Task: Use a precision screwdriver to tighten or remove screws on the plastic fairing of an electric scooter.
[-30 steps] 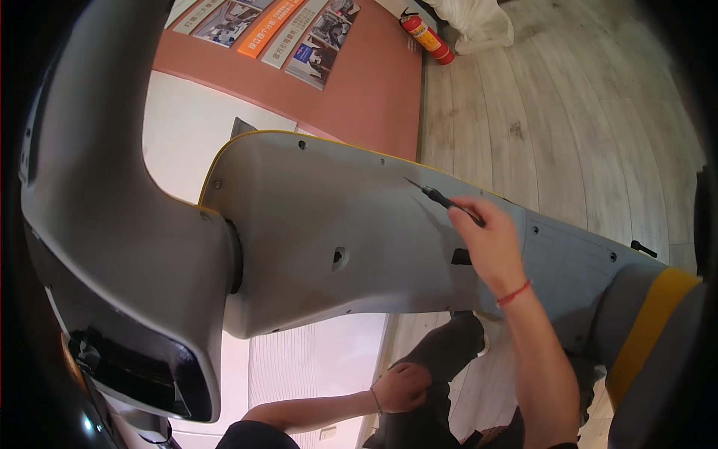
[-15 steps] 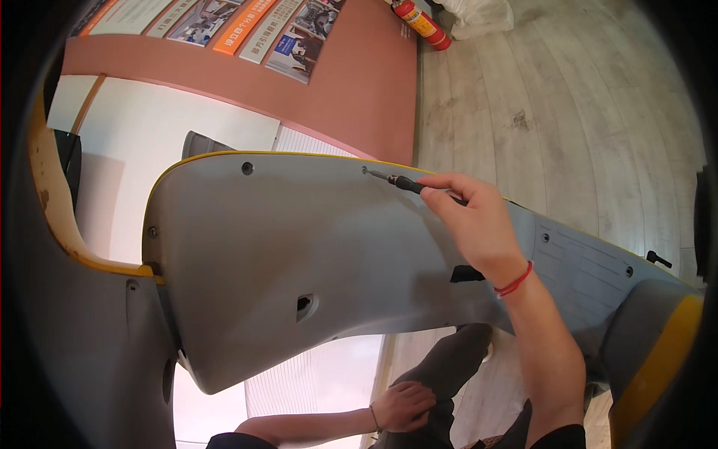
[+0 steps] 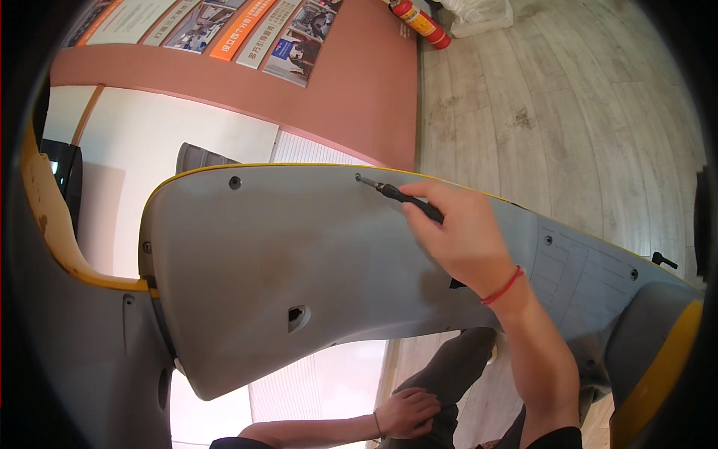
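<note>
A large grey panel with a yellow upper edge spans the view in front of me. My right hand grips a black screwdriver by its handle. The tool's metal tip meets a recessed screw hole near the panel's top edge; whether it sits fully in the screw head is too small to tell. My left hand lies flat on my dark-trousered leg, holding nothing. Another recessed hole shows farther left along the same edge, and a square cutout lies lower down.
A grey body piece with a yellow rim adjoins the panel on the left; a grey-and-yellow part rises at right. A small black lever sticks out beyond the panel's right edge. Far off, a red fire extinguisher stands on the wooden floor.
The view has shifted slightly, so the panel's left part appears lower. My right hand has turned a little around the screwdriver handle while the tip stays at the same hole. My left hand stays put.
</note>
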Tool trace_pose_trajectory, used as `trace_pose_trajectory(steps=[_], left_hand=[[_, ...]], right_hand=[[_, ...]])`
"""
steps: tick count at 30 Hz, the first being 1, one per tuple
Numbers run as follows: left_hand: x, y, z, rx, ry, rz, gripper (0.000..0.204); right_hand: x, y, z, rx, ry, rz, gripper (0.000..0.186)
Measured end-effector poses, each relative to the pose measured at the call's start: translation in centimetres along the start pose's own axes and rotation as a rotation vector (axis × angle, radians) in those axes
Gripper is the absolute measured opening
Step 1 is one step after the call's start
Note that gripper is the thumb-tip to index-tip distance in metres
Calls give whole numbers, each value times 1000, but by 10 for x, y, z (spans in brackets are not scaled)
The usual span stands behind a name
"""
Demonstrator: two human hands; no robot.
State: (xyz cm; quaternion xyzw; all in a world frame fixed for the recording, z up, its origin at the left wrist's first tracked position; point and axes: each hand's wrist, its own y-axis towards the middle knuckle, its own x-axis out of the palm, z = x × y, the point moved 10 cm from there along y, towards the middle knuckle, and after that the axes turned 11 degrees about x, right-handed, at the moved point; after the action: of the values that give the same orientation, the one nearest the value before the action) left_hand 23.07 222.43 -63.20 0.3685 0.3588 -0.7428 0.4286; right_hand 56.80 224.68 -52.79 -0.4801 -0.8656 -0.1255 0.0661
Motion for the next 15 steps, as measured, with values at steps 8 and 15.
trace_pose_trajectory(steps=[8,15], left_hand=[[-3,6,3,50,0,-21,22],[-6,6,1,60,19,-31,23]], right_hand=[[9,-23,-48,-567,-623,235,6],[4,-8,-16,29,-54,133,15]])
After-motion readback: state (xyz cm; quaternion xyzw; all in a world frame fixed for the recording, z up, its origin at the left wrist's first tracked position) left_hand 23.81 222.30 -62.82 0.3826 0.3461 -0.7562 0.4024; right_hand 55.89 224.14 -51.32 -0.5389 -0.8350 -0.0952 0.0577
